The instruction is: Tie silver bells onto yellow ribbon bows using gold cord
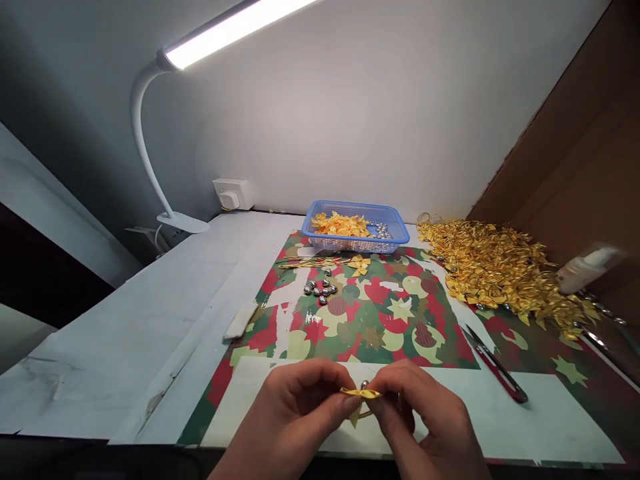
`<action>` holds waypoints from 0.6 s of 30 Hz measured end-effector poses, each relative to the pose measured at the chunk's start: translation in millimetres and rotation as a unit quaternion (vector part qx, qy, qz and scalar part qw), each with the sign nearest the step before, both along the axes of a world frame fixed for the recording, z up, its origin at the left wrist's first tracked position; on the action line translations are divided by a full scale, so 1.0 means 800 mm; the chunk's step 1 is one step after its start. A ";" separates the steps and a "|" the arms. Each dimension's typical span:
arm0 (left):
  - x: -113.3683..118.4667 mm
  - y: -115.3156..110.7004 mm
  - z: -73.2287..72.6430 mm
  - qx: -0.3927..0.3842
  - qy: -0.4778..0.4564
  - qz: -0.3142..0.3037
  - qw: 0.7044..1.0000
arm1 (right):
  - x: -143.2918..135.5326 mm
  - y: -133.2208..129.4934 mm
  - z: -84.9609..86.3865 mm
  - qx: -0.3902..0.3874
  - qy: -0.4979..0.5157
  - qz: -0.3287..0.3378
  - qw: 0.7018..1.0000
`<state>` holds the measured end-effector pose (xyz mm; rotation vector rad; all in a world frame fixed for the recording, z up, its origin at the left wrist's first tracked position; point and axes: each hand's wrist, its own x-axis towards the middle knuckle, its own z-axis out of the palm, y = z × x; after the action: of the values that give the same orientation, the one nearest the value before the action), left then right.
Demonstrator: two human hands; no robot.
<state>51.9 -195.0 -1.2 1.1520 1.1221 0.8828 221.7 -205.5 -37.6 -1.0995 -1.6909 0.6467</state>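
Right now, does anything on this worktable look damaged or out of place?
Yes, the patterned covering looks damaged: ragged pale patches interrupt its print, including a long one left of the silver beads, as though the surface had peeled.

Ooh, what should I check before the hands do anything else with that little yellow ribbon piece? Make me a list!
1. Yellow ribbon piece pinched by both the left hand and the right hand: ok.
2. Silver bead firmly fixed to it: cannot tell; the fingers and ribbon hide the join.
3. Lamp switched on: ok.
4. Red-and-black tool lying apart from the hands: ok, it is off to the right.
5. Loose silver beads all inside the blue basket: not ok, some lie on the patterned sheet.
6. White bottle capped: cannot tell, too blurred.
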 end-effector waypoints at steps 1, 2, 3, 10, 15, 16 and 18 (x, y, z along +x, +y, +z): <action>0.000 0.001 0.001 -0.019 -0.011 -0.005 1.000 | 0.000 0.000 0.002 -0.014 0.008 0.007 1.000; 0.000 0.001 0.001 -0.034 -0.023 -0.006 0.999 | 0.002 0.001 0.004 -0.030 0.023 0.018 0.999; -0.001 0.002 0.002 -0.047 -0.034 -0.005 0.998 | 0.005 0.002 0.007 -0.047 0.044 0.030 0.997; -0.005 0.007 -0.012 -0.065 -0.017 -0.006 0.998 | 0.053 0.027 0.052 -0.116 0.318 0.034 0.940; -0.007 0.007 -0.019 -0.043 0.028 -0.022 0.998 | 0.056 0.041 0.095 -0.006 0.352 0.023 0.936; -0.007 0.007 -0.018 -0.041 0.035 -0.025 0.998 | 0.052 0.042 0.102 0.001 0.344 0.030 0.938; -0.007 0.009 -0.016 -0.031 0.050 -0.029 0.998 | 0.041 0.045 0.114 0.008 0.329 0.041 0.943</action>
<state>46.0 -188.2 -13.7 1.1827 1.1839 0.7484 254.1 -169.5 53.3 -0.6881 -1.1569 0.9294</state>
